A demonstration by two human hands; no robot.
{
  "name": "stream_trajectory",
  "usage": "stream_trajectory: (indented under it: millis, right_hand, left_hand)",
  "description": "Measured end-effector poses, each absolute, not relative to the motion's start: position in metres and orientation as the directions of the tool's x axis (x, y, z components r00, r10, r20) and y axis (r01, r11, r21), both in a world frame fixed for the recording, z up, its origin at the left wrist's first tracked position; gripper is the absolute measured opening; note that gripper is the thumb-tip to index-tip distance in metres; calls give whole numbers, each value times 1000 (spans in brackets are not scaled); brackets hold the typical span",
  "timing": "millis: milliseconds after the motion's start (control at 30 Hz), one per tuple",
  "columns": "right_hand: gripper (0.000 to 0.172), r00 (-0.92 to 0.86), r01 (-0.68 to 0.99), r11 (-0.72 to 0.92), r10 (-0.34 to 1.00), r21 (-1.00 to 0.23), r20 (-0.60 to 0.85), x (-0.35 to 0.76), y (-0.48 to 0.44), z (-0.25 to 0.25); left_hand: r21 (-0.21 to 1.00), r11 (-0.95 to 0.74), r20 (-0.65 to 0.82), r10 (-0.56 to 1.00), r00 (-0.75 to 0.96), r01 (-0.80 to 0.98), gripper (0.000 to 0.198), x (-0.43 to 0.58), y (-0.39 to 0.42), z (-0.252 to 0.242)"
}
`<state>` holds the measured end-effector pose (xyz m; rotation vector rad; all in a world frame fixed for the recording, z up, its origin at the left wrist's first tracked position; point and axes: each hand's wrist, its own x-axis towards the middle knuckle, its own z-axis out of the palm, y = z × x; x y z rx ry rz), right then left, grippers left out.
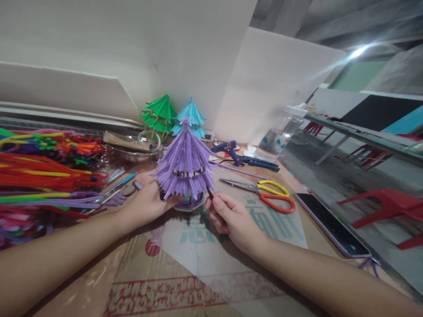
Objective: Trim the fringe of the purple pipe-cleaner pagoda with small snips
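Observation:
A purple two-tiered model pavilion [186, 154], apparently made of fuzzy pipe cleaners, stands upright in front of me. My left hand [147, 200] grips it low on its left side, with the fingers partly hidden behind the roof and base. Between the thumb and fingers of my right hand [231, 215] is a thin dark stick [209, 192]. Its upper end meets the right edge of the lower roof; whether it touches, I cannot tell. Right of the pavilion lie scissors [261, 189] with one yellow and one orange handle loop.
Behind stand a green model pavilion [160, 114] and a blue one [191, 116]. Bundled pipe cleaners [42, 169] fill the left side. A metal bowl [135, 152], glue gun [229, 152], pliers-like tool [259, 163] and plastic bottle [280, 132] sit farther back. A phone [332, 224] lies near the right edge.

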<state>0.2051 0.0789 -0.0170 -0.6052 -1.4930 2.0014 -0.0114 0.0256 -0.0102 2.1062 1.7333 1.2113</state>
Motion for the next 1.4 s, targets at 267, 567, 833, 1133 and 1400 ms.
stream_trajectory:
  millis: [267, 567, 833, 1133, 1400]
  right_hand:
    - [49, -733, -150, -188, 680, -971, -19, 205, 79, -17]
    - [52, -715, -171, -200, 699, -965, -18, 205, 79, -17]
    - [50, -706, -183, -192, 709, -964, -7, 205, 79, -17]
    - [50, -697, -157, -165, 717, -974, -9, 204, 80, -18]
    - [53, -706, -173, -195, 708, -965, -17, 202, 79, -17]
  left_hand:
    - [561, -310, 478, 879, 5, 767, 43, -14, 26, -15]
    - [578, -280, 464, 885, -27, 767, 46, -16, 27, -15]
    - [592, -286, 463, 886, -28, 754, 48, -14, 27, -15]
    - [583, -303, 472, 881, -11, 754, 41, -16, 27, -16]
    - [608, -282, 473, 880, -53, 742, 41, -13, 26, -15]
